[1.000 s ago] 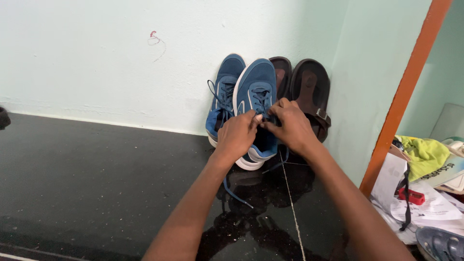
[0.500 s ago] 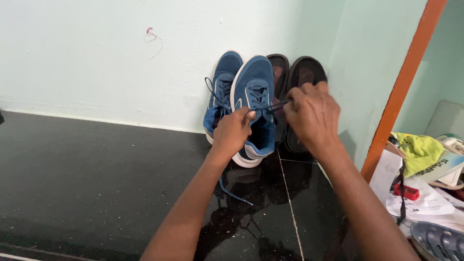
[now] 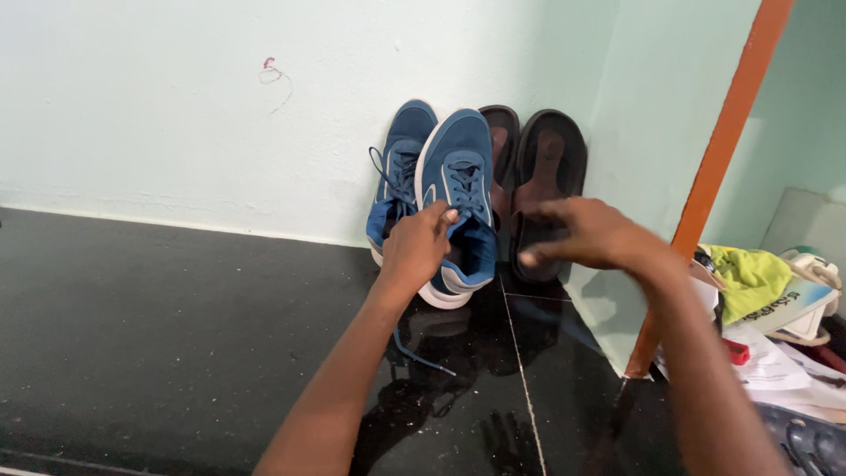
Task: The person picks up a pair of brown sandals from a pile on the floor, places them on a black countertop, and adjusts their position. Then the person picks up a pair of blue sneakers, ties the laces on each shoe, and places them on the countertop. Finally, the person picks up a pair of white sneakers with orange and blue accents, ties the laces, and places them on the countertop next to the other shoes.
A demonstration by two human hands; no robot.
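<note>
Two blue sneakers lean toe-up against the pale wall, the left blue sneaker (image 3: 398, 181) half behind the right blue sneaker (image 3: 460, 198). My left hand (image 3: 416, 251) is closed on the right sneaker's laces and tongue, with the thumb on the lacing. My right hand (image 3: 589, 234) hovers to the right in front of a pair of dark sandals (image 3: 539, 176). It is blurred, its fingers are loosely spread toward the sneaker, and nothing shows in it. A loose blue lace (image 3: 425, 354) trails from the sneaker onto the floor.
The floor is glossy black tile (image 3: 159, 353) and mirrors the shoes. An orange door frame post (image 3: 714, 176) stands at the right. Beyond it lie papers (image 3: 775, 366), a yellow-green cloth (image 3: 749, 278) and a dark shoe (image 3: 806, 441).
My right hand has left the sneaker's laces and swung right and down, in front of the sandals. My left hand stays on the right sneaker.
</note>
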